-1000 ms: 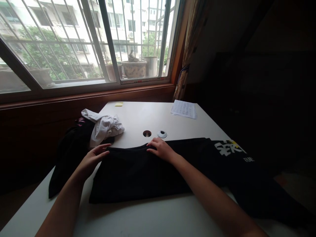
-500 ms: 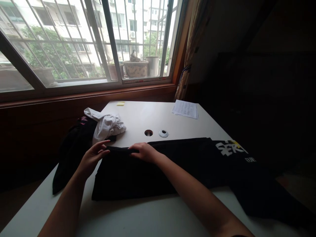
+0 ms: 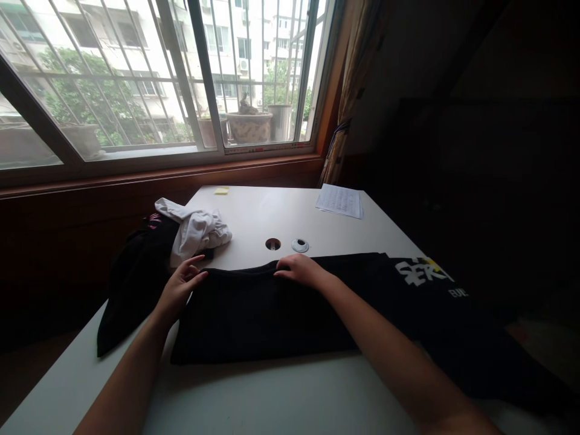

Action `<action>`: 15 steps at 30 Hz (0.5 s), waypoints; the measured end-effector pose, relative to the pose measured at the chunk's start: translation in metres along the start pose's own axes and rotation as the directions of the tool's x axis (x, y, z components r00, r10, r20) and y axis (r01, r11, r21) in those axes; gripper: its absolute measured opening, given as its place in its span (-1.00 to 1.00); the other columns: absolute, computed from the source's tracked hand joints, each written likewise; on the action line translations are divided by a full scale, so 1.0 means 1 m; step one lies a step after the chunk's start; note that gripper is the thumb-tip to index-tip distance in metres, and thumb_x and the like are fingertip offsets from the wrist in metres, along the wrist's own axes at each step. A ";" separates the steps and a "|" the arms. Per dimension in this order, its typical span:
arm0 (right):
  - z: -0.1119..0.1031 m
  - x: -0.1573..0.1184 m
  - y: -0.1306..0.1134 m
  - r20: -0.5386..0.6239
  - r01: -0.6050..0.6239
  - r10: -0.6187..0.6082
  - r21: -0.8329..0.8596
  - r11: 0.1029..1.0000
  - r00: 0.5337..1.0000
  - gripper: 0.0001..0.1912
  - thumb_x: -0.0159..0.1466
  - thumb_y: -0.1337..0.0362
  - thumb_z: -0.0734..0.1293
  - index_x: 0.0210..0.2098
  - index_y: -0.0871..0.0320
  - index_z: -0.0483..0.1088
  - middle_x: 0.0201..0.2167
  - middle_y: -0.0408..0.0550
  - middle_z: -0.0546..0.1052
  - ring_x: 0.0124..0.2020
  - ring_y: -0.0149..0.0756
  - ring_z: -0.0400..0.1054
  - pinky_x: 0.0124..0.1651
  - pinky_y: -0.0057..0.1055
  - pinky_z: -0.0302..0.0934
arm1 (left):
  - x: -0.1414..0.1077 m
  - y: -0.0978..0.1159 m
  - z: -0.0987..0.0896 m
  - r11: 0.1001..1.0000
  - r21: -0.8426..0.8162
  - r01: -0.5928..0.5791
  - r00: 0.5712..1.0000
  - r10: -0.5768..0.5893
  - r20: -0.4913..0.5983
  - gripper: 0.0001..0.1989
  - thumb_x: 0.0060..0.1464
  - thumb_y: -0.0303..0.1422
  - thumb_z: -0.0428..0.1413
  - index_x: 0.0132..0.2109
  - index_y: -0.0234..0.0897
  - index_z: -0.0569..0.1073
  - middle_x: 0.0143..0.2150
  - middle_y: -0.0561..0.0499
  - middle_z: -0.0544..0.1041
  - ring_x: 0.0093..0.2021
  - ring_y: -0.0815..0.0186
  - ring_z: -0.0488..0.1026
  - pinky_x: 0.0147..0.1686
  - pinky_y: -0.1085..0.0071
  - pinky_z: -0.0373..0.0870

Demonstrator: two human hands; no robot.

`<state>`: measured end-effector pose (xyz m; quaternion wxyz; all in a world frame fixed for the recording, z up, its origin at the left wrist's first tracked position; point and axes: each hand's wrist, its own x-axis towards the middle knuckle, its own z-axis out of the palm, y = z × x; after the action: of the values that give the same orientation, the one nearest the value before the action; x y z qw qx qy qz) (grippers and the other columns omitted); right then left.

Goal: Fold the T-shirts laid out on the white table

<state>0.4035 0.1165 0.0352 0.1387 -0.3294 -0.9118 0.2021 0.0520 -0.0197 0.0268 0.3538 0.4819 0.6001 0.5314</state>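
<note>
Black garment (image 3: 267,317), matte cloth, flat, elongated

Sliding window (image 3: 206,78) ahead, bars (image 3: 254,81) outside, then pots (image 3: 250,128), trees (image 3: 81,90), pale building (image 3: 226,18). Reddish wood sill (image 3: 181,171), dark wall (image 3: 67,235) under it. Patterned curtain (image 3: 338,145) gathered right. White table (image 3: 254,211), round hole (image 3: 272,244) in top. Daylight through glass; room's right side near-black, details unreadable.

Large white lettering "SER" (image 3: 419,273) and smaller "EUI" (image 3: 457,293) on the black garment (image 3: 267,317); papers (image 3: 339,200) illegible
</note>
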 end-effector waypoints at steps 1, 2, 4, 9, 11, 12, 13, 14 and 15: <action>-0.008 -0.008 0.011 0.017 -0.047 0.047 -0.032 0.998 0.999 -0.77 0.28 0.06 0.44 -0.18 0.05 0.61 -0.24 -0.03 0.64 -0.21 -0.13 0.51 -0.16 -0.28 0.33 | 0.002 -0.004 0.000 1.000 0.016 0.013 1.000 -0.013 -0.001 -0.31 -0.04 -0.07 0.36 0.21 -0.15 0.44 -0.32 0.15 0.36 -0.35 0.39 0.36 -0.35 0.49 0.28; -0.017 -0.017 0.023 0.025 -0.091 0.093 -0.060 0.994 0.995 -0.77 0.27 0.05 0.44 -0.20 0.05 0.60 -0.25 -0.03 0.64 -0.22 -0.12 0.51 -0.17 -0.28 0.32 | 0.004 -0.008 0.001 0.999 0.033 0.026 1.000 -0.025 -0.005 -0.31 -0.04 -0.06 0.36 0.21 -0.17 0.44 -0.32 0.15 0.36 -0.35 0.38 0.37 -0.35 0.48 0.28; -0.035 -0.036 0.046 0.032 -0.155 0.158 -0.095 0.983 0.987 -0.76 0.27 0.03 0.43 -0.24 0.04 0.60 -0.29 -0.04 0.63 -0.25 -0.13 0.50 -0.18 -0.28 0.32 | 0.006 -0.015 0.001 0.997 0.065 0.050 0.999 -0.049 -0.011 -0.30 -0.04 -0.04 0.35 0.21 -0.18 0.43 -0.30 0.13 0.37 -0.34 0.36 0.39 -0.34 0.47 0.30; -0.075 -0.088 0.100 -0.031 -0.273 0.272 -0.178 0.945 0.962 -0.70 0.20 -0.04 0.44 -0.32 0.07 0.59 -0.27 0.00 0.59 -0.12 -0.09 0.45 -0.02 -0.25 0.30 | 0.012 -0.026 0.001 0.976 0.215 -0.014 0.998 0.027 -0.057 -0.30 -0.03 -0.01 0.30 0.22 -0.20 0.45 -0.19 0.03 0.43 -0.21 0.23 0.47 -0.16 0.32 0.43; -0.087 -0.109 0.121 -0.034 -0.301 0.299 -0.166 0.939 0.954 -0.71 0.16 -0.03 0.46 -0.33 0.05 0.59 -0.26 -0.01 0.58 -0.09 -0.09 0.44 0.01 -0.25 0.29 | 0.013 -0.026 0.001 0.952 0.293 -0.087 0.994 0.104 -0.044 -0.32 0.01 -0.02 0.27 0.22 -0.21 0.46 -0.08 -0.05 0.46 -0.11 0.17 0.48 -0.02 0.25 0.42; -0.092 -0.119 0.132 -0.042 -0.324 0.321 -0.158 0.933 0.946 -0.73 0.14 -0.01 0.47 -0.32 0.04 0.60 -0.25 -0.01 0.59 -0.09 -0.09 0.44 0.01 -0.24 0.29 | 0.013 -0.025 0.001 0.941 0.317 -0.118 0.991 0.131 -0.019 -0.33 0.03 -0.03 0.25 0.24 -0.21 0.44 -0.01 -0.09 0.47 -0.06 0.15 0.48 0.03 0.23 0.41; -0.097 -0.129 0.141 -0.052 -0.349 0.345 -0.153 0.925 0.937 -0.75 0.13 0.02 0.47 -0.31 0.04 0.60 -0.24 -0.02 0.59 -0.09 -0.09 0.44 0.02 -0.24 0.29 | 0.013 -0.023 0.001 0.934 0.328 -0.140 0.989 0.144 0.013 -0.32 0.06 -0.04 0.23 0.28 -0.20 0.41 0.07 -0.12 0.47 -0.03 0.14 0.48 0.06 0.22 0.40; -0.101 -0.138 0.150 -0.068 -0.377 0.371 -0.156 0.913 0.926 -0.76 0.12 0.04 0.47 -0.30 0.03 0.60 -0.24 -0.02 0.60 -0.09 -0.08 0.44 0.02 -0.24 0.28 | 0.012 -0.021 0.001 0.934 0.326 -0.150 0.989 0.141 0.050 -0.31 0.09 -0.05 0.21 0.31 -0.19 0.37 0.13 -0.15 0.47 -0.02 0.14 0.48 0.07 0.21 0.39; -0.105 -0.147 0.158 -0.092 -0.409 0.399 -0.170 0.896 0.912 -0.77 0.11 0.06 0.46 -0.30 0.03 0.60 -0.24 -0.03 0.61 -0.09 -0.07 0.43 0.02 -0.22 0.28 | 0.010 -0.019 0.001 0.937 0.318 -0.147 0.988 0.125 0.088 -0.30 0.12 -0.05 0.19 0.35 -0.19 0.33 0.16 -0.16 0.47 -0.01 0.14 0.49 0.07 0.20 0.40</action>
<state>0.6390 0.1599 0.0372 0.0875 -0.5284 -0.8342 0.1315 0.0461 -0.0090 0.0093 0.2522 0.5913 0.6321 0.4326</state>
